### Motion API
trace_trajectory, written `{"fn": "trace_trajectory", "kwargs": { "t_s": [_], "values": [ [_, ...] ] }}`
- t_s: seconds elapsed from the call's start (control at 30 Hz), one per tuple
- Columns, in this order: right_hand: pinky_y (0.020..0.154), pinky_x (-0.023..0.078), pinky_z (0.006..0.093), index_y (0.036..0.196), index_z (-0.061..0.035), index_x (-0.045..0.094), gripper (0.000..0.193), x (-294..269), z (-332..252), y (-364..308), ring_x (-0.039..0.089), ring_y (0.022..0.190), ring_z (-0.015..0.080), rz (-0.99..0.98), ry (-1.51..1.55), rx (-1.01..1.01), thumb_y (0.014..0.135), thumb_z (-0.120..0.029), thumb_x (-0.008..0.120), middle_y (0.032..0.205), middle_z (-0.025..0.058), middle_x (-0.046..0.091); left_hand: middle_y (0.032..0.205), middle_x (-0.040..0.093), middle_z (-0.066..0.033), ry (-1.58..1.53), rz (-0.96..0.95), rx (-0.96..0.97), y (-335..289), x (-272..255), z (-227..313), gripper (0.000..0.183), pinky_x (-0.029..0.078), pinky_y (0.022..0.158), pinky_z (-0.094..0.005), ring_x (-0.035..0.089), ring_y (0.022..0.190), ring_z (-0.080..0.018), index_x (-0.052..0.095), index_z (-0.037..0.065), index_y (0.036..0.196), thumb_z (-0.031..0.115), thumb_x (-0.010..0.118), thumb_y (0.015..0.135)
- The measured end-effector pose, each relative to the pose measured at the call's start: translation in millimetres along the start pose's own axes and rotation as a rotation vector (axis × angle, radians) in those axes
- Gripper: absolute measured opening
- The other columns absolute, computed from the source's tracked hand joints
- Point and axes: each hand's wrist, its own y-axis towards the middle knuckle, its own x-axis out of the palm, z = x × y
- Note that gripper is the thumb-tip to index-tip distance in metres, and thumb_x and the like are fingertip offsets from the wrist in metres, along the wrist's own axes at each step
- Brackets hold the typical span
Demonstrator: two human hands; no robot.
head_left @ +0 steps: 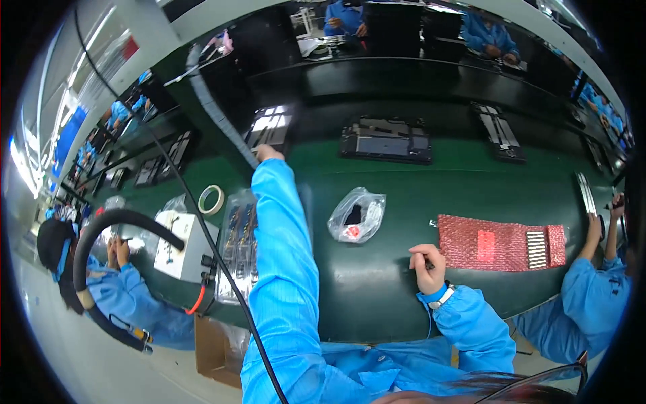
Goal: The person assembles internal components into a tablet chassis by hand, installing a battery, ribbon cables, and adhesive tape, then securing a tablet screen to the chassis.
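My left arm reaches far forward, and my left hand is closed at the near edge of a tablet whose inner parts show. Its fingertips are partly hidden against that edge. Closer in, my right hand hovers over the green table with fingers curled together; a small dark bit shows at the fingertips, too small to name. Right beside it lies a red bubble-wrap sheet bearing a row of small pale strips. A clear plastic bag with black and red contents rests between my arms.
Further opened tablets lie along the far side. Left of my arm are clear trays of parts, a tape roll and a white box under a black hose. A cable crosses the view. Co-workers sit on both sides.
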Motion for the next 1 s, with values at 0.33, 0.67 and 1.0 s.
{"fn": "trace_trajectory", "kwargs": {
  "t_s": [0.33, 0.67, 1.0],
  "values": [
    [0.047, 0.037, 0.0205, 0.091, -0.0028, 0.059, 0.014, -26.9, 16.9, -1.1, 0.046, 0.050, 0.0082, 0.032, -0.139, 0.079, 0.079, 0.003, 0.053, 0.062, 0.0036, 0.053, 0.104, 0.057, -0.0160, -1.841, -0.204, -0.951, -84.6, -76.1, 183.4, 0.030, 0.052, 0.077, -0.0437, 0.058, 0.092, -0.0325, 0.054, -0.006, 0.103, 0.011, 0.057, 0.078],
    [0.055, 0.038, 0.0216, 0.096, -0.0013, 0.055, 0.015, -44.5, 15.4, 17.0, 0.048, 0.069, 0.0103, 0.389, -0.186, -0.259, 0.084, -0.001, 0.048, 0.085, 0.0060, 0.053, 0.102, 0.062, -0.0122, -1.708, -1.142, -0.349, -232.3, -283.3, 198.2, 0.026, 0.045, 0.087, -0.0314, 0.059, 0.093, -0.0214, 0.056, -0.003, 0.105, 0.014, 0.053, 0.085],
    [0.039, 0.018, 0.0175, 0.118, 0.0016, 0.049, 0.039, -117.4, -62.7, -68.1, 0.024, 0.042, -0.0003, 0.167, 0.176, 0.431, 0.093, -0.026, 0.036, 0.099, 0.0076, 0.062, 0.118, 0.049, -0.0137, -1.330, -1.233, -0.424, -404.2, -399.2, 70.0, 0.054, 0.044, 0.090, -0.0342, 0.052, 0.106, -0.0215, 0.030, -0.002, 0.127, 0.006, 0.056, 0.081]
  ]
}}
